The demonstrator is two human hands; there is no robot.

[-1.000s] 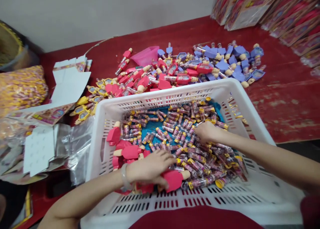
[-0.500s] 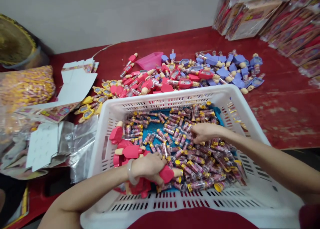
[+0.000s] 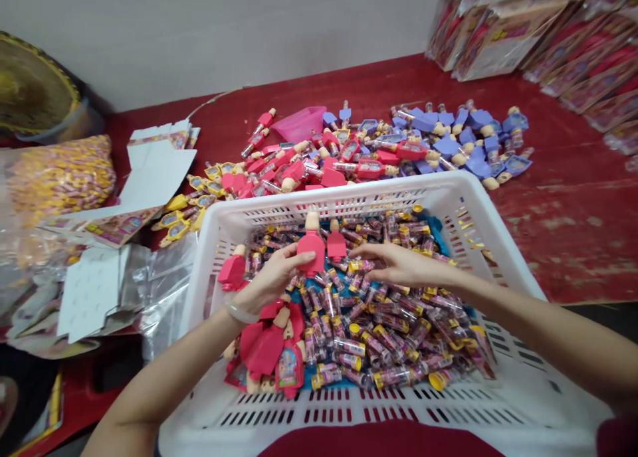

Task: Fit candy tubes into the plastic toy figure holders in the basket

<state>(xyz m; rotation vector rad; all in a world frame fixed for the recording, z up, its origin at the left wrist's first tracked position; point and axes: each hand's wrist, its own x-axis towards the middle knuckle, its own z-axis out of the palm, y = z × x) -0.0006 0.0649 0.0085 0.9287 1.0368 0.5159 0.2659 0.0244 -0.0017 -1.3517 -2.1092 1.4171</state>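
Observation:
My left hand, with a pale bracelet at the wrist, grips a red doll-shaped toy with a beige head, upright over the basket. Just to its right is a second red doll-shaped piece; whether it is held or resting cannot be told. My right hand holds a small clear tube with a yellow cap between thumb and fingers, near the red toys. Below both hands, the white plastic basket contains many similar tubes and a heap of red toys at its left.
Behind the basket, red, purple and yellow toys lie on the red table beside a pink scoop-like piece. White cards, clear bags and a full bag are at left. Packed boxes stand back right.
My left hand has risen from the basket's near left with a red toy, now held upright. My right hand has drawn slightly left with a tube between its fingers.

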